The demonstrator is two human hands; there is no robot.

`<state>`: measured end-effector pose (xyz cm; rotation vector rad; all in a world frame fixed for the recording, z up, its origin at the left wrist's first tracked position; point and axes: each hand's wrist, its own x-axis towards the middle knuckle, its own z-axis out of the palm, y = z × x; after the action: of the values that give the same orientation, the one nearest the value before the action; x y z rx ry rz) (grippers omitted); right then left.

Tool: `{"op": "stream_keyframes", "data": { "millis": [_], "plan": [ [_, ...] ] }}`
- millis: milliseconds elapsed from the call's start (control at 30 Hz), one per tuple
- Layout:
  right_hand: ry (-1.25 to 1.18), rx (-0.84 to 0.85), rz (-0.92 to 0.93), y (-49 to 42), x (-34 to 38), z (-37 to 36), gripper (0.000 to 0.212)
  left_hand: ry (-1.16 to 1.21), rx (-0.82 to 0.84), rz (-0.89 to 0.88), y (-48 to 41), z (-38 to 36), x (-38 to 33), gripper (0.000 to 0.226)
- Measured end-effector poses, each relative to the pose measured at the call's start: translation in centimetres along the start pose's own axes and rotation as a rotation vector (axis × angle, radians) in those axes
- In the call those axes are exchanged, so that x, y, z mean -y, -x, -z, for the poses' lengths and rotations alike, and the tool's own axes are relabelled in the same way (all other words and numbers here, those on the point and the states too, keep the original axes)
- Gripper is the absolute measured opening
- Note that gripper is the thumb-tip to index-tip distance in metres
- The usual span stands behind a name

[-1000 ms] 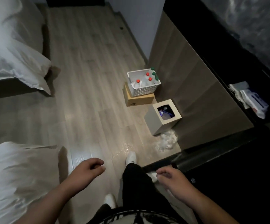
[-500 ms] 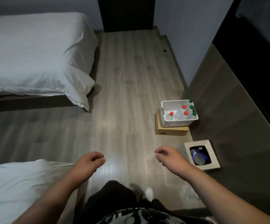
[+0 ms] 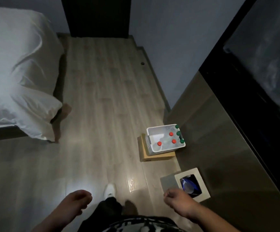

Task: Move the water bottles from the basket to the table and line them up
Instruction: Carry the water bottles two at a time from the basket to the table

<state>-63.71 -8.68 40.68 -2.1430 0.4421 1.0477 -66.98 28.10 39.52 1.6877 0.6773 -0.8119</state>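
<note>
A white perforated basket (image 3: 148, 141) stands on a cardboard box (image 3: 156, 157) on the floor, right of centre, against a wooden cabinet side. Inside it stand several clear water bottles, some with red caps (image 3: 171, 134) and some with green caps (image 3: 178, 133). My left hand (image 3: 78, 200) hangs at the bottom centre-left with its fingers curled and nothing in it. Lower right, my right hand (image 3: 179, 202) is loosely fisted and also holds nothing. Both hands are well short of the basket.
A square beige waste bin (image 3: 201, 178) with a blue-lined opening stands just beyond my right hand. A white-sheeted bed (image 3: 18, 72) fills the left. A dark counter edge (image 3: 236, 101) runs along the right, a dark door (image 3: 95, 15) stands ahead, and my white shoe (image 3: 110, 190) is on the wooden floor.
The view has swung and moved forward along the floor, so the basket and bin sit closer. Both hands stay curled and hold nothing; the right hand now hangs beside the bin.
</note>
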Motion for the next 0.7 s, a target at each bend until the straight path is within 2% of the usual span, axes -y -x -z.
{"op": "stream_keyframes", "data": {
  "millis": [67, 133, 200, 267, 367, 467, 567, 700],
  "plan": [
    [-0.071, -0.082, 0.013, -1.9, 2.4, 1.8, 0.017, -0.088, 0.058, -0.075, -3.1, 1.0, -3.7, 0.018],
    [-0.202, -0.161, 0.018, -3.4, 4.3, 3.0, 0.024, -0.212, 0.114, -0.17, -5.8, 1.9, -8.0, 0.019],
    [-0.281, -0.209, 0.005, -4.2, 5.3, 3.6, 0.022, -0.296, 0.138, -0.219, -8.1, 2.4, -12.5, 0.023],
    [-0.304, -0.201, -0.015, -4.6, 5.2, 3.8, 0.016, -0.346, 0.139, -0.223, -10.4, 2.4, -16.3, 0.019],
    [-0.345, -0.172, -0.063, -5.6, 4.2, 4.4, 0.019, -0.386, 0.181, -0.215, -13.9, 1.9, -20.4, 0.023],
    [-0.414, -0.192, -0.153, -7.3, 2.4, 5.4, 0.016, -0.446, 0.216, -0.147, -16.9, -0.2, -23.0, 0.008],
    [-0.47, -0.199, -0.204, -10.0, 1.3, 6.9, 0.017, -0.491, 0.249, -0.113, -18.8, -3.0, -25.9, 0.007],
    [-0.444, -0.189, -0.215, -14.3, 2.8, 10.3, 0.017, -0.586, 0.302, -0.135, -21.0, -6.5, -31.3, 0.02]
  ]
}}
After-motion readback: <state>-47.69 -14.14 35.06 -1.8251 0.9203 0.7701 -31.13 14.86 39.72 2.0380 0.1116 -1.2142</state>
